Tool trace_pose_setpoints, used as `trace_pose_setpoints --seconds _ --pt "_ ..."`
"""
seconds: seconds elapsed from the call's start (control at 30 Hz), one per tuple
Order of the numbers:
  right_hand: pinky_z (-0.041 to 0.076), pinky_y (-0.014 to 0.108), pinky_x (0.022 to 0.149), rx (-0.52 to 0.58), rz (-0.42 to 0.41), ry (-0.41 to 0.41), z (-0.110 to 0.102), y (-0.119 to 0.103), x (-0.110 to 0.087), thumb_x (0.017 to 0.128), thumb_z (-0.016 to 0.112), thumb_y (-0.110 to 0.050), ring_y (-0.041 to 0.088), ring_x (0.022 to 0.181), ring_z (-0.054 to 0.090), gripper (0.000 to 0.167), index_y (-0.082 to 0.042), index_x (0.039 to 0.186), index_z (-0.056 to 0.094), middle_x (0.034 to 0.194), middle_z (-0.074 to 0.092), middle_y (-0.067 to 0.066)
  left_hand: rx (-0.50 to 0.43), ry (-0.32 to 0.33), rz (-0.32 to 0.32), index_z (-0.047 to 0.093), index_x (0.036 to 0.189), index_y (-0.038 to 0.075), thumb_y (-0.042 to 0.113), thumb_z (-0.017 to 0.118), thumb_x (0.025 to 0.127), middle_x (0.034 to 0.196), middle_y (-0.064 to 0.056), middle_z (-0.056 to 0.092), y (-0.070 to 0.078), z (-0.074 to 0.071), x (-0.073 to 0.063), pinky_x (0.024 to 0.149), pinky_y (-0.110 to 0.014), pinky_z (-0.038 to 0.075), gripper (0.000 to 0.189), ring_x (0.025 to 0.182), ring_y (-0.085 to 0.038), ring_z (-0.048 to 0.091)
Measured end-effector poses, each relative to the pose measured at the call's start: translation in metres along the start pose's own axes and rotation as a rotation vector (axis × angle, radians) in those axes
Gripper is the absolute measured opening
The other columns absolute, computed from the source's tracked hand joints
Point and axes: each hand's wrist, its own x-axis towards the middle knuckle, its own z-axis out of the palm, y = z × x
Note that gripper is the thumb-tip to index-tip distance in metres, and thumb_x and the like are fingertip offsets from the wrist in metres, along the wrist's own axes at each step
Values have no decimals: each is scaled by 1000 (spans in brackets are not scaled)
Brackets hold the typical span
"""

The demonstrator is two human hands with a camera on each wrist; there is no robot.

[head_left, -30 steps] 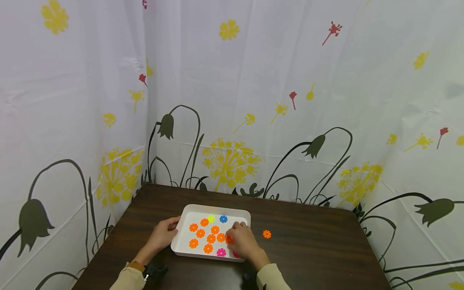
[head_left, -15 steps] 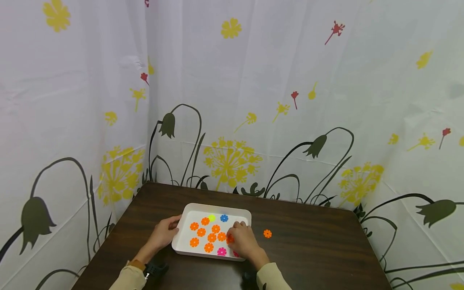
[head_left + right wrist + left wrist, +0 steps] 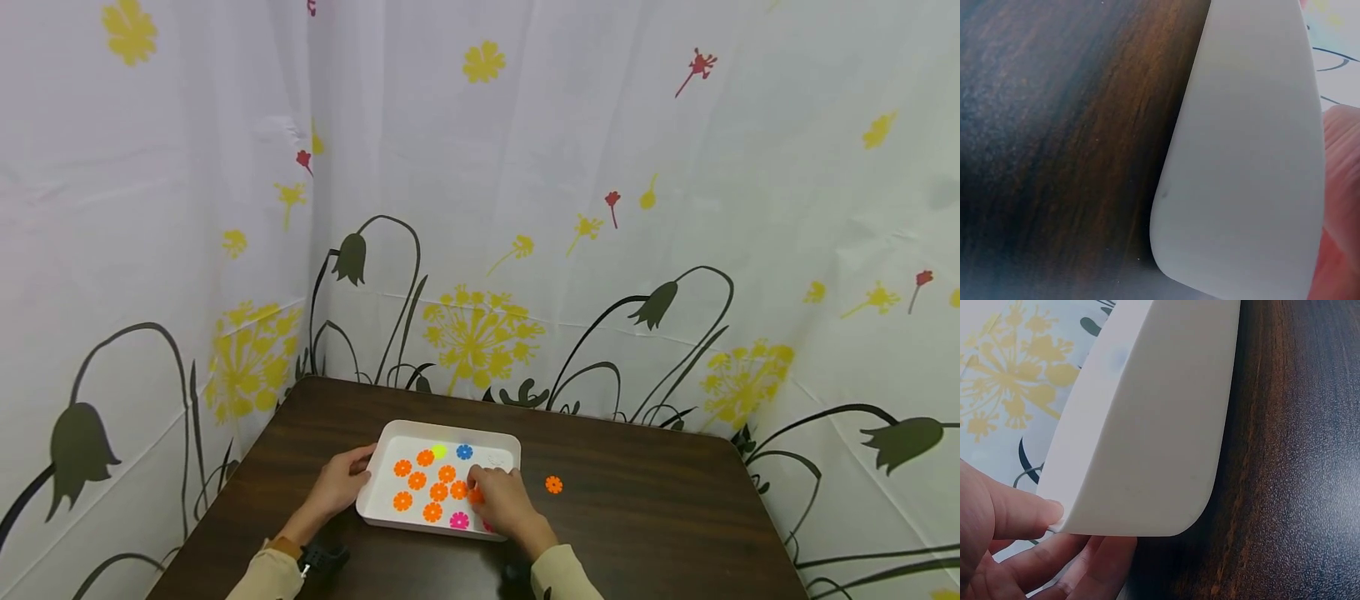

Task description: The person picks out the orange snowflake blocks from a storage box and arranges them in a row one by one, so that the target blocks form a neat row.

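A shallow white tray [image 3: 412, 526] lies on the table, holding several flat orange flower-shaped discs [image 3: 417, 481]. It also has a blue disc [image 3: 465, 452], a yellow-green one [image 3: 439, 451] and a pink one [image 3: 459, 520]. My left hand [image 3: 337, 482] grips the tray's left edge; in the left wrist view the thumb [image 3: 1041, 515] is at the rim, fingers below. My right hand [image 3: 506, 502] is bent over the tray's right part, an orange disc [image 3: 476, 496] showing beside its fingers. Whether it pinches that disc I cannot tell. Beyond its fingertips lies a faint whitish disc [image 3: 497, 460].
One orange disc [image 3: 553, 484] lies on the dark wooden table [image 3: 660, 517], right of the tray. A white curtain [image 3: 570, 125] with flower prints hangs behind the table and along its sides.
The right hand's fingers have shifted slightly left and toward the body, uncovering the whitish disc near the tray's right end. The left hand keeps its place.
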Motion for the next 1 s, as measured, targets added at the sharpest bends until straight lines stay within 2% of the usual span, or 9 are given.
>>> trace_pose_setpoints --seconds 0.23,0.4,0.5,0.63,0.77,0.87,1.0 --pt "43 42 85 57 -28 16 -5 5 3 90 83 -20 15 93 68 20 -19 108 73 101 77 -5 9 9 -3 54 149 -7 -4 60 99 130 -33 66 3 2 4 83 -44 63 51 101 -31 70" --pt "42 38 81 148 -38 59 -11 8 4 95 77 -16 11 83 60 16 -18 106 65 92 70 -7 11 12 7 53 149 -8 -5 59 99 132 -34 65 4 1 4 84 -45 63 51 102 -32 70" --pt "44 36 81 197 -7 55 -13 7 -2 99 74 -18 9 77 56 16 -19 108 61 88 66 -9 22 10 6 54 149 -8 -5 60 98 132 -34 65 3 0 2 85 -46 63 51 104 -33 70" --pt "46 30 73 258 43 56 -20 8 -10 101 72 -19 10 72 53 16 -19 111 59 84 62 -8 25 1 7 54 148 -9 -6 61 97 130 -34 66 1 2 -1 84 -46 63 51 103 -33 70" --pt "48 24 63 284 30 105 -34 16 -13 102 70 -16 12 69 53 16 -15 113 59 85 63 -4 15 5 10 53 148 -9 -5 61 97 131 -34 66 1 2 1 85 -46 63 52 104 -34 70" --pt "54 24 67 269 22 148 -43 26 -17 103 68 -12 11 73 56 16 -13 117 60 91 68 -1 21 2 9 52 149 -9 -5 60 98 134 -35 63 1 3 1 86 -48 63 52 106 -36 70" --pt "60 35 78 239 37 203 -52 41 -24 101 68 -6 14 80 61 19 -10 119 61 101 73 5 39 -6 7 52 151 -8 -4 59 99 137 -36 61 1 2 2 89 -50 62 52 110 -39 69"
